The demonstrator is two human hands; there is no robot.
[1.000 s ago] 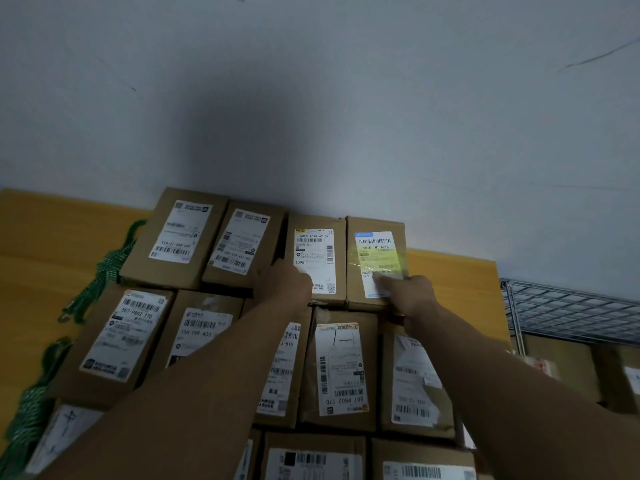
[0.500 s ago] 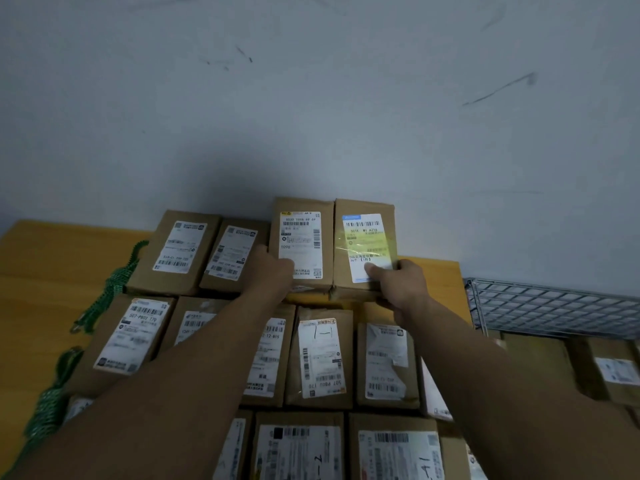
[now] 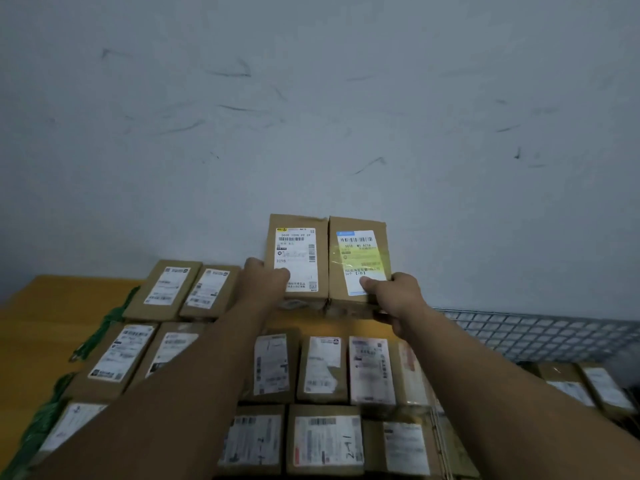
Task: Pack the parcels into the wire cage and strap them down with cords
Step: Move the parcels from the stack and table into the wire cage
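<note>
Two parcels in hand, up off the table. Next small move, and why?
Likely carry both rightward toward the wire cage: the left hand grips the white-label parcel, the right hand the yellow-taped parcel, both held above the table, and the cage stands to the right.
</note>
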